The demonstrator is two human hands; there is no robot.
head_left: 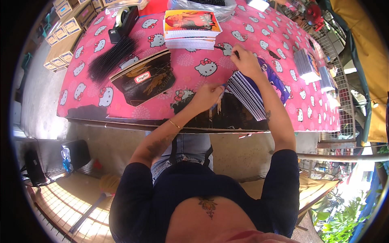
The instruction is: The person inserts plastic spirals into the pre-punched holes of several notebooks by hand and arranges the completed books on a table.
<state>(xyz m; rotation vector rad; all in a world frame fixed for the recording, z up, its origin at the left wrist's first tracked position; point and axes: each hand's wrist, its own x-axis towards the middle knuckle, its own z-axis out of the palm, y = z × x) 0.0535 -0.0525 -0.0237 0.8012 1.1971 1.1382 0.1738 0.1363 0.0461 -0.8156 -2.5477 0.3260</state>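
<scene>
A stack of spiral-bound notebooks with purple covers lies at the table's near right, under my right forearm. My left hand is closed at the stack's left corner, on something small and bluish that I cannot make out. Beyond the stack, my right hand has its fingers curled together; a thin dark piece shows just left of the fingertips, and whether it is held is unclear. Farther off stands a neat pile of notebooks with red and yellow covers. Left of my hands sits a dark cardboard holder.
A bundle of black spiral coils lies beside a black tape dispenser on the pink patterned table cover. More notebooks are piled at the right edge. Cardboard boxes stand beyond the left side; a plastic bag is at the back.
</scene>
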